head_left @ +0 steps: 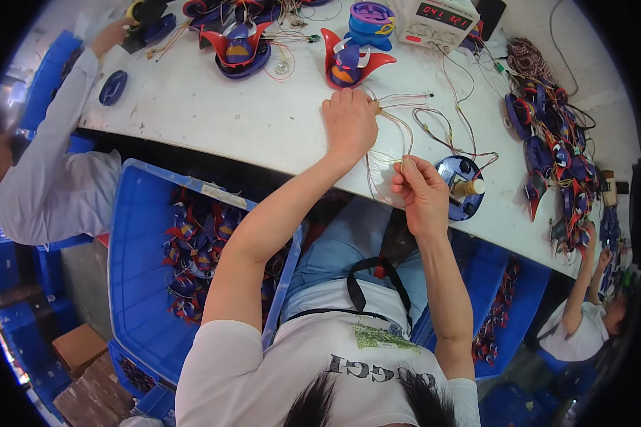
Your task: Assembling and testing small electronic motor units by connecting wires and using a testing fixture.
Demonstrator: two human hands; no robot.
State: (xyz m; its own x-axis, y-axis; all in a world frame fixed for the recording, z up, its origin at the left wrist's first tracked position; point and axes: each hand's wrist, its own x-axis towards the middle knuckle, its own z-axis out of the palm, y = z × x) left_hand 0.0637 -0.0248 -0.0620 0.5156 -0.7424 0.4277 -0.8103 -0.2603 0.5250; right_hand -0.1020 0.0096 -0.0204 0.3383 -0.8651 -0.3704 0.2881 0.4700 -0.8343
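Note:
My left hand is closed at the base of a small purple toy figure with red wings standing on the white table. Thin wires come out beside its fingers and thumb. Closer to the table's front edge, my right hand pinches the end of a thin wire between thumb and fingertips. Just right of that hand lies a round dark-blue base with a pale cylindrical part on it. Red and black leads run to this base. What lies inside my left fingers is mostly hidden.
A power supply and a blue-purple round container stand at the back. Wired toy parts heap along the table's right side. Blue bins of toys flank my legs. People work at left and right.

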